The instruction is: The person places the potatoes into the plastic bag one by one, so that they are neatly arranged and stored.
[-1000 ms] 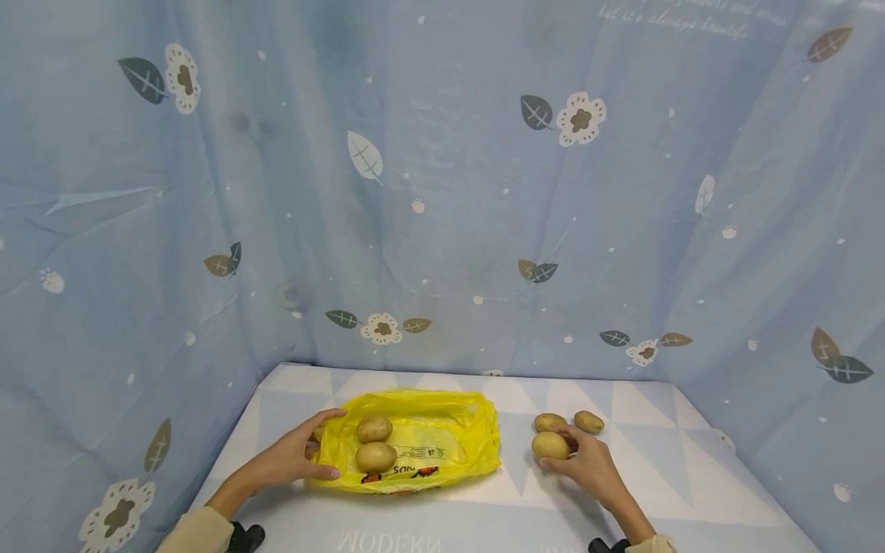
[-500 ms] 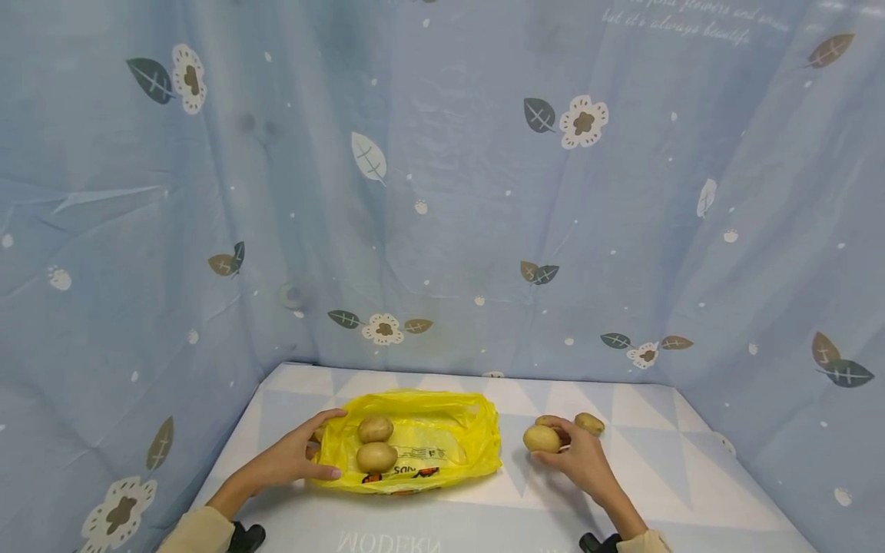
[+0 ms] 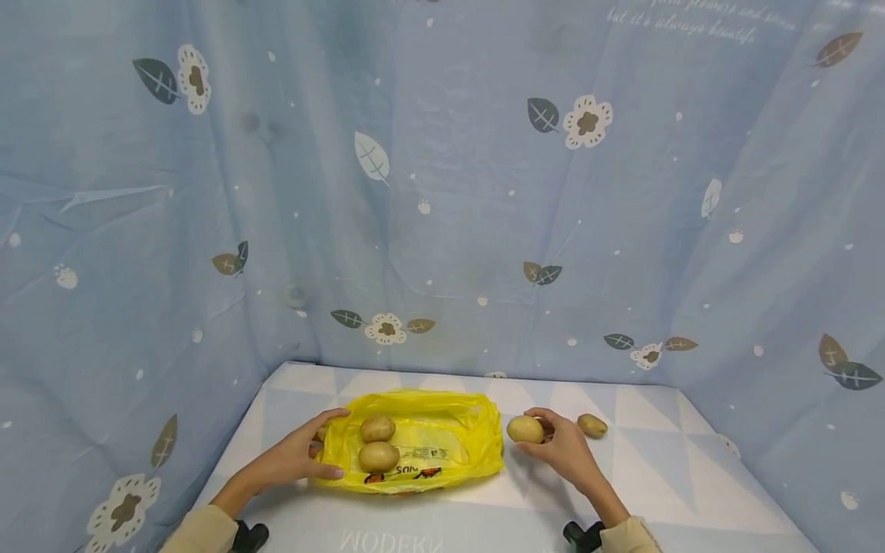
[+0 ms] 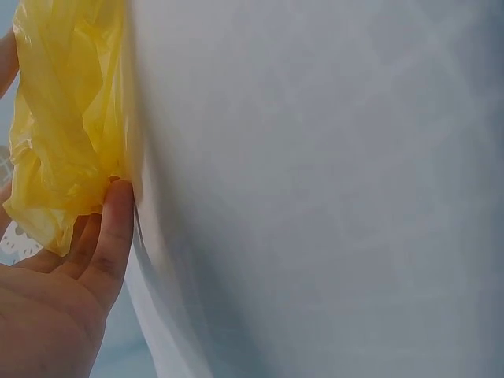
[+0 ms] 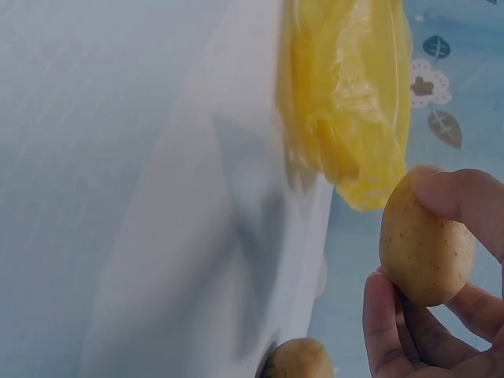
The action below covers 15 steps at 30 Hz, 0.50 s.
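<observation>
A yellow plastic bag [image 3: 477, 442] lies on the table with its mouth spread, and two potatoes [image 3: 378, 457] are inside its left part. My left hand [image 3: 290, 457] holds the bag's left end, fingers on the far side and thumb at the near side; the left wrist view shows crumpled yellow plastic [image 4: 67, 118] between the fingers. Just right of the bag, above the table, my right hand [image 3: 563, 449] grips a potato [image 3: 525, 429] between thumb and fingers. The right wrist view shows this potato [image 5: 425, 240] apart from the table, close to the bag's end [image 5: 354, 118].
Another potato [image 3: 592, 425] lies on the patterned tablecloth [image 3: 664, 461] beyond my right hand. One potato [image 5: 299, 361] shows at the bottom of the right wrist view. A blue printed curtain [image 3: 442, 230] hangs behind the table and along its sides.
My right hand has moved left with the potato, from beside the other potatoes to near the bag's right end. My left hand and the bag have stayed in place.
</observation>
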Available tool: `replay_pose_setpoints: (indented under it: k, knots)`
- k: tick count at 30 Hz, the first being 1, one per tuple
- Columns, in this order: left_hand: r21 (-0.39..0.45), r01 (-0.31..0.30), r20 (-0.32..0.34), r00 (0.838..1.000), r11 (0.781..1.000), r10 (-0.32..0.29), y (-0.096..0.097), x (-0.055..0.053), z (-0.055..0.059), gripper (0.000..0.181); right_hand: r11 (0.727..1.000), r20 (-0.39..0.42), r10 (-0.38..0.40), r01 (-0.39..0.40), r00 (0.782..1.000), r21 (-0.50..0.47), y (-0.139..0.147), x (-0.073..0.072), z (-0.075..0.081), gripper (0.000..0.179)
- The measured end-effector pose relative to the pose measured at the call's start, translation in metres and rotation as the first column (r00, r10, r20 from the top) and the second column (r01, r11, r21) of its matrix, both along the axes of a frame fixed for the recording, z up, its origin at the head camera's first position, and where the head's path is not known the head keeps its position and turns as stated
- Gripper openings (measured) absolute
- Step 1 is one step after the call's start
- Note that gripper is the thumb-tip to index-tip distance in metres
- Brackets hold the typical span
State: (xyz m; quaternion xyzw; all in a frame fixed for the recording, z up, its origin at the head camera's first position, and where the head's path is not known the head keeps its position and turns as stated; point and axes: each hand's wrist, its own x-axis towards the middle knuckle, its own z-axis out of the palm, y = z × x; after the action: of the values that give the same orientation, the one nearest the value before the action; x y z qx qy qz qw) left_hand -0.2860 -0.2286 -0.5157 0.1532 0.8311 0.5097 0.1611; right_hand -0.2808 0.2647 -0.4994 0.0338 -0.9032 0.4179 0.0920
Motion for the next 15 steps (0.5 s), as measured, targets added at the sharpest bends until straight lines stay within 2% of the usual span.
replay_pose_setpoints:
  k: [10,15]
  knots:
    - [0.017,0.008,0.004,1.0,1.0,-0.008,0.0,-0.001,0.0,0.101,1.0,0.001,0.016,-0.016,1.0,0.002,-0.019,-0.007,0.001,0.052]
    - [0.021,0.02,0.01,1.0,1.0,-0.02,0.0,0.0,0.002,0.1,0.998,-0.002,0.048,-0.048,0.999,0.032,-0.025,-0.008,0.001,0.052]
